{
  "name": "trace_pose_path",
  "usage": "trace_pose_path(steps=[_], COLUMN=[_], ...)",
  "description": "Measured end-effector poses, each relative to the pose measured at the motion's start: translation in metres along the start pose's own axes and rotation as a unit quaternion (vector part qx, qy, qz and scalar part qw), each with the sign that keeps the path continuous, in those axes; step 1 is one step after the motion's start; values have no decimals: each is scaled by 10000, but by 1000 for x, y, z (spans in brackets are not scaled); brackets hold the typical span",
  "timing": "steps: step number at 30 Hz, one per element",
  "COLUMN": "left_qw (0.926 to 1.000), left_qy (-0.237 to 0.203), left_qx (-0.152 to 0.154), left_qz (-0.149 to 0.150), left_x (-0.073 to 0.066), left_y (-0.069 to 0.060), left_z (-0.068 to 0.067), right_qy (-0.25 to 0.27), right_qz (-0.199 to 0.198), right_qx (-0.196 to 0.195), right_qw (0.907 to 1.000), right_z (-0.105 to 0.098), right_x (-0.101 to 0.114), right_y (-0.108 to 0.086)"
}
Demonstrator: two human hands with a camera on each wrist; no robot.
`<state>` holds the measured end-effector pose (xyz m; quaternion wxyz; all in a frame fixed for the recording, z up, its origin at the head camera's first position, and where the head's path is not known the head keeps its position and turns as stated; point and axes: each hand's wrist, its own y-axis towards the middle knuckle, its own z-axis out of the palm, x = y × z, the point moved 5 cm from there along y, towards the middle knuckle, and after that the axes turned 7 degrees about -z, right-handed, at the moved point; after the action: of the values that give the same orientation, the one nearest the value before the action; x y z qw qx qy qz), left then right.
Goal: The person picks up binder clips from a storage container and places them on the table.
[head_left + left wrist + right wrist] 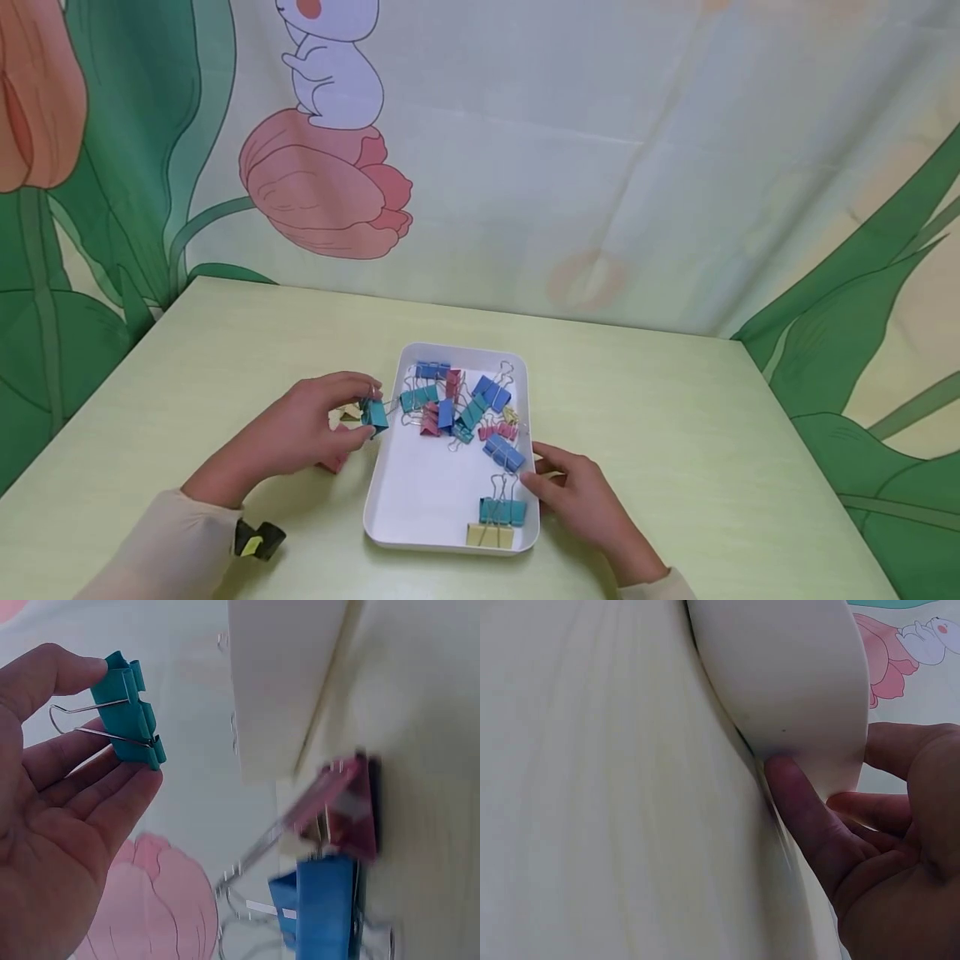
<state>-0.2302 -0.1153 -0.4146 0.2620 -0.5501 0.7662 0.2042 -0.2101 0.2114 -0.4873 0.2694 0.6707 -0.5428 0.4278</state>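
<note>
My left hand (pixel 318 425) pinches a teal binder clip (pixel 373 417) between thumb and fingers, just off the left edge of a white tray (pixel 412 500). In the left wrist view the teal binder clip (pixel 124 712) has a wire handle pointing toward the palm. At the tray's right edge, my right hand (pixel 581 496) grips the side wall; the right wrist view has a fingertip against the outer wall (pixel 795 675). Blue, teal, pink and yellow binder clips (pixel 472 412) crowd the tray's far half. A teal clip (pixel 502 511) and a yellow clip (pixel 490 536) lie at its near right corner.
Beside the tray, partly behind my left hand, lie a pink clip (pixel 332 462), a yellow clip (pixel 350 412) and a blue clip (pixel 324 907). The pale table (pixel 637 400) meets a printed curtain (pixel 600 167) at the back.
</note>
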Motion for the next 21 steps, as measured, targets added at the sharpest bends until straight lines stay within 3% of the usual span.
trace_pose_path(steps=[3, 11, 17, 21], left_qw=[9998, 9993, 9984, 9967], left_qy=[93, 273, 467, 679], left_qx=[-64, -185, -122, 106], left_qz=[-150, -146, -285, -423], left_x=[9, 21, 24, 25], left_y=[1, 4, 7, 9], left_z=[-3, -6, -4, 0], right_qy=[12, -28, -90, -92], right_qz=[14, 69, 89, 75], right_qx=[9, -40, -40, -26], right_qw=[10000, 10000, 9999, 9999], right_z=[1, 0, 0, 0], right_x=[0, -1, -1, -1], right_y=[-1, -1, -1, 0])
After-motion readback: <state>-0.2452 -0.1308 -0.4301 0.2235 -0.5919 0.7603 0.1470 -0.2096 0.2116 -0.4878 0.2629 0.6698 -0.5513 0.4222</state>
